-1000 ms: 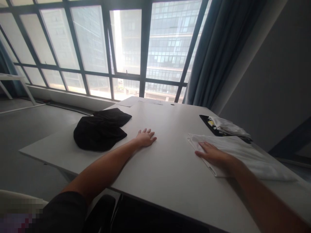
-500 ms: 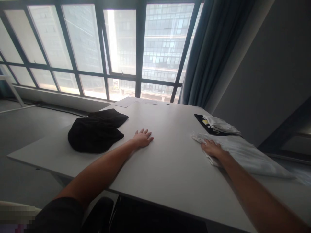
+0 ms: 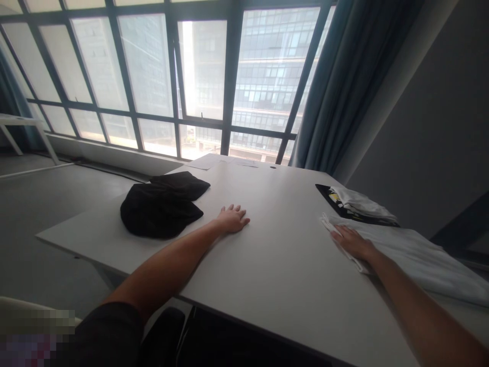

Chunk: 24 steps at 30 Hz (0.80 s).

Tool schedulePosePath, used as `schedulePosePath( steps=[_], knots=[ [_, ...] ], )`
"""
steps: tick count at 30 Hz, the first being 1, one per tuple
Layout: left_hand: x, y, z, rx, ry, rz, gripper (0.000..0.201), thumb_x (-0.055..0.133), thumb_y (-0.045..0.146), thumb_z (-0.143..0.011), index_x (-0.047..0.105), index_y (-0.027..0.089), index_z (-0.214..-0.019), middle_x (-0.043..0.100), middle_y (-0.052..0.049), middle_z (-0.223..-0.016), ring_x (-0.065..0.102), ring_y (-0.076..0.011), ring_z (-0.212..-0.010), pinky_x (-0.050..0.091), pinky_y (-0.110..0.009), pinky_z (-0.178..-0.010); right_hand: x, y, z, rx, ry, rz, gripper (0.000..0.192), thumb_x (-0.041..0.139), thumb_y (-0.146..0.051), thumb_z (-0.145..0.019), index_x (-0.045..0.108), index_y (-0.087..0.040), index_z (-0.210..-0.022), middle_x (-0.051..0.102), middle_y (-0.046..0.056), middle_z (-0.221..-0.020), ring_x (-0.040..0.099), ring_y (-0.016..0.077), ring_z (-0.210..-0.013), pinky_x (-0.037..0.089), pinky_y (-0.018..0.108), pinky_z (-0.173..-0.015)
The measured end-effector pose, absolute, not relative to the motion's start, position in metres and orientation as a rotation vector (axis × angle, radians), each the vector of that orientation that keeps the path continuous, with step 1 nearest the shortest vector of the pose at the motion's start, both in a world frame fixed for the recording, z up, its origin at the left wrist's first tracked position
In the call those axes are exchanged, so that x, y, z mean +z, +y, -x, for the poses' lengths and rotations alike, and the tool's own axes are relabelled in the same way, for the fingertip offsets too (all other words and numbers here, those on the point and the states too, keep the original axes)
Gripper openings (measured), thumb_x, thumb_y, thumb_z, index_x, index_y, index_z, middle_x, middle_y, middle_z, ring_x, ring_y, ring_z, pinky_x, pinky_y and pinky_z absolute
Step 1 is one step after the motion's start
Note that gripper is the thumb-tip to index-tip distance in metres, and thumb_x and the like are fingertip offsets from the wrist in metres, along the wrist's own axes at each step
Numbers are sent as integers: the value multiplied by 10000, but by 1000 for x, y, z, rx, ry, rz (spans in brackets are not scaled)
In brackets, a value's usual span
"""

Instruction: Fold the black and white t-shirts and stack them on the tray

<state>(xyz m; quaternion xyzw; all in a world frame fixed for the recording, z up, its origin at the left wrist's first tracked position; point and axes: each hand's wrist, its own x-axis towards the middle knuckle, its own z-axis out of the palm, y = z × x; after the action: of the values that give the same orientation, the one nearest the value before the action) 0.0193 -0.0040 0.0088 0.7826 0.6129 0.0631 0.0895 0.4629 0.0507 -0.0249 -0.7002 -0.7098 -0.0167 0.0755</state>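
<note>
My left hand lies flat on the white table, fingers spread, holding nothing. Just left of it sits a pile of black cloth, apart from the fingers. My right hand rests palm down with fingers stretched out on the left edge of a white garment, which spreads toward the table's right side. Behind that lies a black garment with a yellow and white print, partly covered by a bunched white cloth.
Sheets of paper lie at the table's far end, near a round dark hole. Beyond are tall windows and a blue-grey curtain. A black chair is under the near edge. Another white table stands far left.
My right hand and the white garment's edge have moved right across the table, and the fingers now lie flatter. My left hand stays in place on the table. The view has turned slightly left.
</note>
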Motion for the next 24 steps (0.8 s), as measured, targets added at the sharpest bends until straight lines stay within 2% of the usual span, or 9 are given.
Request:
schedulePosePath(
  steps=[2,4,7,9,10,12,17,20,24],
  knots=[
    [17,2,-9,297,1853,-2282,573,327,634,-934,608,288,-1295,506,-66,-1470,445,-308,-1344,359,-467,-1084,-22,45,-448,54,-2175,2151,669,213,-555,-952,449,-193,-1463,286,138,-1577,243,373,-1451,241,688,-1092],
    [27,8,13,453,2005,-2194,564,316,624,-942,669,272,-1205,621,-67,-1341,554,-279,-1224,415,-414,-1031,-19,38,-433,126,-2290,2104,658,221,-550,-957,430,-200,-1475,250,111,-1593,180,322,-1478,214,627,-1139],
    [36,15,62,623,2483,-1987,511,414,539,-931,633,219,-1263,569,-123,-1390,487,-321,-1282,293,-514,-1107,-15,30,-414,176,-2438,1968,629,209,-511,-970,435,-207,-1471,297,96,-1577,206,282,-1476,202,588,-1164],
    [34,16,98,564,2776,-1707,583,544,509,-865,557,191,-1353,449,-176,-1486,367,-378,-1367,203,-597,-1119,-14,27,-406,156,-2476,1890,607,199,-504,-978,463,-229,-1451,345,90,-1557,269,278,-1456,223,591,-1157],
    [31,17,113,510,2840,-1554,647,599,511,-826,530,181,-1379,427,-198,-1493,348,-396,-1374,209,-604,-1110,-14,26,-403,136,-2483,1869,599,205,-509,-979,480,-239,-1437,360,90,-1550,295,283,-1446,239,599,-1148],
    [24,17,136,458,2865,-1407,645,631,508,-801,555,185,-1353,466,-209,-1450,382,-400,-1341,265,-575,-1081,-14,25,-401,101,-2491,1843,587,229,-524,-977,502,-249,-1418,379,91,-1540,317,294,-1436,258,614,-1133],
    [14,20,149,631,2853,-1507,254,550,317,-852,725,254,-1023,617,-130,-1262,501,-359,-1204,347,-531,-987,-13,25,-405,141,-2488,1801,578,271,-519,-970,529,-229,-1399,417,97,-1517,357,277,-1417,289,541,-1148],
    [20,20,137,879,2805,-1579,240,507,259,-858,721,231,-964,657,-107,-1169,575,-313,-1092,384,-471,-950,-13,27,-407,138,-2469,1737,554,317,-518,-961,582,-223,-1348,475,104,-1476,414,275,-1383,334,480,-1141],
    [30,22,106,1094,2540,-1795,295,421,270,-914,690,240,-1030,689,-78,-1089,617,-253,-1004,445,-348,-848,-15,28,-406,101,-2438,1695,528,357,-523,-948,635,-220,-1279,534,115,-1423,463,290,-1345,369,474,-1120]
  ],
)
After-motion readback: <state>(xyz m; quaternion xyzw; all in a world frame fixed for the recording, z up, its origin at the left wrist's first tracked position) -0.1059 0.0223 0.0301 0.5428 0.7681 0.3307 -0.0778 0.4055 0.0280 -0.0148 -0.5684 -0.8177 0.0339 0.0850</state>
